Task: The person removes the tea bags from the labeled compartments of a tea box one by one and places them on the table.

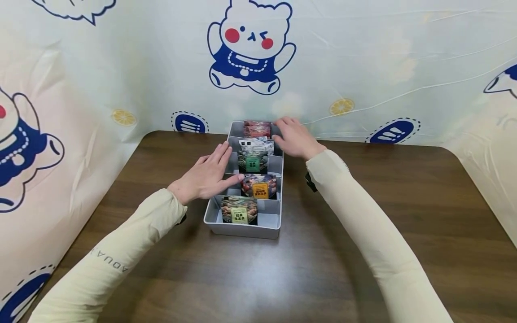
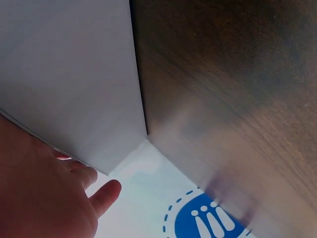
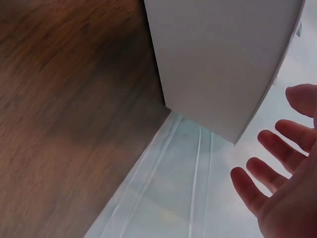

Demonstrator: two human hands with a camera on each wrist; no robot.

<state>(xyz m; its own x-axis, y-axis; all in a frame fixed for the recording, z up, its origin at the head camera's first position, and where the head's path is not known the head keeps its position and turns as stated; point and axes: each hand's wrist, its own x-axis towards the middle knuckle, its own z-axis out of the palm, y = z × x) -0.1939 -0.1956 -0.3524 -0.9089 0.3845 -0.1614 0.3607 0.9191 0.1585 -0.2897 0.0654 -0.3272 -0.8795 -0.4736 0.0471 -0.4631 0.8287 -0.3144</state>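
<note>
A long grey divided storage box stands on the table, its compartments in one row. Packets stand inside: red ones at the far end, then white ones, a green-labelled one, an orange-labelled one and a yellow-green-labelled one in front. My left hand lies along the box's left rim, fingers straight, thumb reaching over the inside. At the far right corner is my right hand, fingers spread and loosely bent. In the right wrist view, that hand appears apart from the box wall.
The brown wooden table extends to both sides and in front of the box. A pale cloth printed with cartoon bears hangs behind and at the sides, close to the box's far end.
</note>
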